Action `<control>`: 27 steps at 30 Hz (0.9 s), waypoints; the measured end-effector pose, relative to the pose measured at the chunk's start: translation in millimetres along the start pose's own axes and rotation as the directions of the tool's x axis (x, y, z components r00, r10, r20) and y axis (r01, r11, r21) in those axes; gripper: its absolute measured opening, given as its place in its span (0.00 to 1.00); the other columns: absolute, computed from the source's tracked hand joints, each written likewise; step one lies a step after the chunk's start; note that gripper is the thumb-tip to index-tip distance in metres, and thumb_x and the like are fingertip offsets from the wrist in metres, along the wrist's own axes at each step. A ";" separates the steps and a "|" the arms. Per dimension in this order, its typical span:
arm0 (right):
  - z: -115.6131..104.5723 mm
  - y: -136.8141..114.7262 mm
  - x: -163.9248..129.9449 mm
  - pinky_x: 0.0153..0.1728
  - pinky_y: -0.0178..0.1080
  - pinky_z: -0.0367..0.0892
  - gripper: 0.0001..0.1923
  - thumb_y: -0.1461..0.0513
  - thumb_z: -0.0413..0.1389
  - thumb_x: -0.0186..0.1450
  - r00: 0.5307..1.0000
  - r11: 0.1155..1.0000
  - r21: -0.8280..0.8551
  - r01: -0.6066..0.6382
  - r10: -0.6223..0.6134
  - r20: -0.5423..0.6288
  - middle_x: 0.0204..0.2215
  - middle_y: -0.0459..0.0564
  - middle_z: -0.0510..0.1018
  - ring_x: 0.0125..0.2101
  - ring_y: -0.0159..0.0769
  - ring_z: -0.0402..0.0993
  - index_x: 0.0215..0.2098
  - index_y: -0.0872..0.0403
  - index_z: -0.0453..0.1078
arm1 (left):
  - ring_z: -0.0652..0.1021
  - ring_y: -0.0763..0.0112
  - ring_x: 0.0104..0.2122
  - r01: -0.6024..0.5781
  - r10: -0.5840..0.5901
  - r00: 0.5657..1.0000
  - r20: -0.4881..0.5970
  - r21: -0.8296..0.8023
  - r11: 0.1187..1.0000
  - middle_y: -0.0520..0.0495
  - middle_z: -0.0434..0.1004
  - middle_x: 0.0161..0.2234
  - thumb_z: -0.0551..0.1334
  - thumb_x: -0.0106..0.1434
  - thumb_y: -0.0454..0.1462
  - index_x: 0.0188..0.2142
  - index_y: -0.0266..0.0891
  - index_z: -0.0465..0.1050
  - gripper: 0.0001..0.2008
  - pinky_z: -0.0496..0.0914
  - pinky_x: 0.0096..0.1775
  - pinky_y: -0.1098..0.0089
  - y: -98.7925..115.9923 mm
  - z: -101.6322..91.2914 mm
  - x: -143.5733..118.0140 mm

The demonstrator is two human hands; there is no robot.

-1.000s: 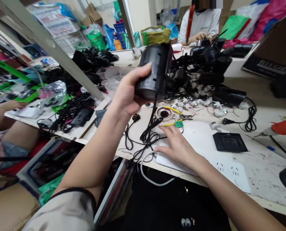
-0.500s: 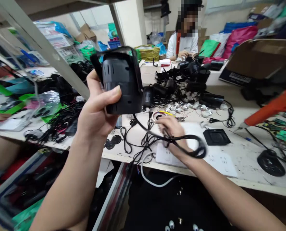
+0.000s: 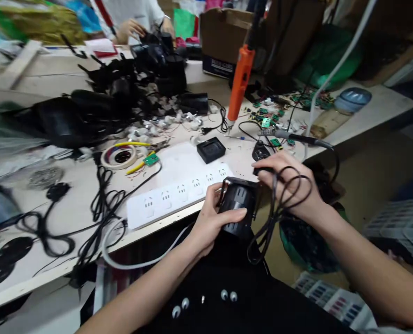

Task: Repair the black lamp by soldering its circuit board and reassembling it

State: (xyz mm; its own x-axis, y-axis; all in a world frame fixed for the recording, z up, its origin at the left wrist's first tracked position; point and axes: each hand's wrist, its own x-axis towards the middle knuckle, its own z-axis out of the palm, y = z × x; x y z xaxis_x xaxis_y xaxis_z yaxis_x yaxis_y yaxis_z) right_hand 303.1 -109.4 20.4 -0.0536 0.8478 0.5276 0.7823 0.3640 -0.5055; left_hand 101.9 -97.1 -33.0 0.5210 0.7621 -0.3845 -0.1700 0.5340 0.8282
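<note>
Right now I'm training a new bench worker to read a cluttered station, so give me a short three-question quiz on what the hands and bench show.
1. True or false: the left hand grips the black cylindrical housing out past the bench edge.
2. What is looped around the right hand?
A) yellow tape
B) a black cord
C) a white hose
3. Fill in: the white power strip lies on the ____ near its front edge.

Key
1. True.
2. B; the cord hangs in loops below the hand.
3. Bench; the orange tool stands farther back over it.
</note>
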 end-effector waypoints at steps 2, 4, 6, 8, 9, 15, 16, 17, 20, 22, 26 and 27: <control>19.6 21.7 -1.6 0.35 0.41 0.68 0.09 0.59 0.55 0.70 0.999 0.999 0.033 -0.008 0.006 0.042 0.34 0.50 0.75 0.34 0.38 0.73 0.42 0.52 0.77 | 0.74 0.63 0.46 0.079 -0.079 0.997 -0.016 -0.034 0.996 0.50 0.72 0.46 0.74 0.47 0.38 0.51 0.48 0.63 0.33 0.69 0.45 0.69 -8.3 2.9 1.0; 36.7 36.9 0.9 0.35 0.38 0.68 0.07 0.60 0.58 0.69 0.999 0.995 0.100 -0.009 0.004 0.053 0.34 0.49 0.76 0.34 0.37 0.73 0.42 0.53 0.76 | 0.75 0.65 0.42 0.152 -0.151 0.988 0.012 -0.073 0.986 0.50 0.73 0.45 0.74 0.47 0.37 0.50 0.48 0.63 0.33 0.70 0.42 0.69 -13.9 6.6 -1.6; 51.1 44.6 6.6 0.34 0.37 0.68 0.07 0.60 0.59 0.67 0.993 0.980 0.196 0.019 -0.042 0.113 0.35 0.48 0.77 0.34 0.35 0.73 0.43 0.54 0.74 | 0.76 0.68 0.38 0.200 -0.197 0.980 0.033 -0.094 0.975 0.51 0.73 0.42 0.74 0.46 0.35 0.48 0.47 0.64 0.31 0.71 0.38 0.71 -19.0 9.7 -4.8; 63.1 47.4 13.1 0.35 0.36 0.68 0.06 0.60 0.58 0.68 0.972 0.963 0.258 0.080 -0.132 0.194 0.34 0.49 0.77 0.33 0.35 0.73 0.42 0.55 0.73 | 0.75 0.71 0.35 0.192 -0.192 0.981 0.006 -0.086 0.978 0.52 0.73 0.40 0.74 0.44 0.34 0.45 0.45 0.63 0.30 0.71 0.36 0.73 -25.0 10.7 -5.5; 68.2 48.3 16.0 0.35 0.36 0.68 0.06 0.61 0.57 0.69 0.958 0.958 0.265 0.114 -0.176 0.226 0.34 0.49 0.77 0.33 0.35 0.73 0.41 0.55 0.72 | 0.75 0.71 0.34 0.199 -0.201 0.979 -0.019 -0.077 0.977 0.52 0.73 0.39 0.75 0.44 0.35 0.43 0.45 0.63 0.30 0.71 0.35 0.73 -28.4 10.3 -4.5; 84.2 61.1 30.9 0.38 0.37 0.68 0.03 0.65 0.60 0.67 0.945 0.959 0.229 0.166 -0.221 0.240 0.34 0.50 0.79 0.35 0.36 0.75 0.39 0.57 0.74 | 0.74 0.66 0.25 0.618 -0.632 0.768 -0.103 -0.138 0.774 0.54 0.71 0.28 0.71 0.50 0.47 0.39 0.45 0.62 0.23 0.73 0.24 0.64 -47.7 4.6 21.2; 85.1 63.3 33.8 0.38 0.37 0.68 0.03 0.66 0.61 0.66 0.949 0.960 0.236 0.151 -0.207 0.237 0.34 0.50 0.79 0.35 0.36 0.75 0.38 0.57 0.75 | 0.75 0.64 0.26 0.646 -0.660 0.746 -0.087 -0.147 0.749 0.53 0.72 0.27 0.71 0.51 0.48 0.39 0.43 0.64 0.22 0.74 0.25 0.61 -48.9 4.3 27.4; 85.7 64.9 36.7 0.38 0.36 0.68 0.03 0.66 0.62 0.65 0.951 0.958 0.253 0.131 -0.194 0.240 0.34 0.50 0.80 0.35 0.36 0.76 0.38 0.57 0.75 | 0.76 0.63 0.26 0.664 -0.677 0.733 -0.062 -0.152 0.732 0.51 0.73 0.28 0.70 0.52 0.48 0.38 0.41 0.65 0.21 0.75 0.26 0.59 -49.3 4.4 33.4; 86.0 65.1 44.2 0.37 0.34 0.67 0.03 0.67 0.62 0.64 0.939 0.950 0.296 0.096 -0.186 0.290 0.33 0.49 0.80 0.33 0.34 0.76 0.37 0.57 0.75 | 0.77 0.66 0.26 0.714 -0.721 0.693 0.031 -0.174 0.678 0.47 0.76 0.28 0.68 0.56 0.47 0.34 0.35 0.71 0.17 0.76 0.29 0.62 -48.1 5.3 48.6; 85.0 63.0 47.3 0.37 0.33 0.67 0.02 0.67 0.62 0.65 0.912 0.956 0.263 0.130 -0.220 0.347 0.32 0.48 0.80 0.34 0.34 0.76 0.36 0.56 0.75 | 0.77 0.68 0.25 0.740 -0.739 0.668 0.091 -0.188 0.646 0.47 0.76 0.27 0.66 0.59 0.47 0.32 0.33 0.73 0.16 0.76 0.30 0.64 -48.4 5.2 55.5; 82.7 60.1 47.5 0.39 0.34 0.66 0.02 0.68 0.60 0.65 0.885 0.966 0.178 0.189 -0.246 0.395 0.33 0.51 0.80 0.36 0.36 0.75 0.37 0.58 0.76 | 0.78 0.67 0.26 0.774 -0.764 0.629 0.143 -0.210 0.597 0.48 0.77 0.27 0.66 0.59 0.49 0.32 0.34 0.74 0.17 0.77 0.32 0.62 -57.7 3.8 66.3; 82.5 60.2 46.6 0.38 0.34 0.66 0.02 0.68 0.60 0.65 0.891 0.966 0.180 0.187 -0.244 0.383 0.33 0.52 0.80 0.35 0.36 0.75 0.37 0.59 0.76 | 0.78 0.66 0.27 0.780 -0.770 0.621 0.148 -0.218 0.587 0.48 0.77 0.27 0.66 0.59 0.49 0.33 0.34 0.74 0.18 0.77 0.33 0.61 -61.5 4.2 69.3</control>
State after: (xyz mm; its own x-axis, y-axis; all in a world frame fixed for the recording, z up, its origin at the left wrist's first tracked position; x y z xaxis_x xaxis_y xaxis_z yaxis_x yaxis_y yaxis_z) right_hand 296.5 -16.1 -41.8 -0.4764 0.8143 0.3317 0.6334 0.5795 -0.5128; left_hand 152.0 -78.7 -109.0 0.5780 0.0079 -0.8160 0.1244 0.9874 0.0976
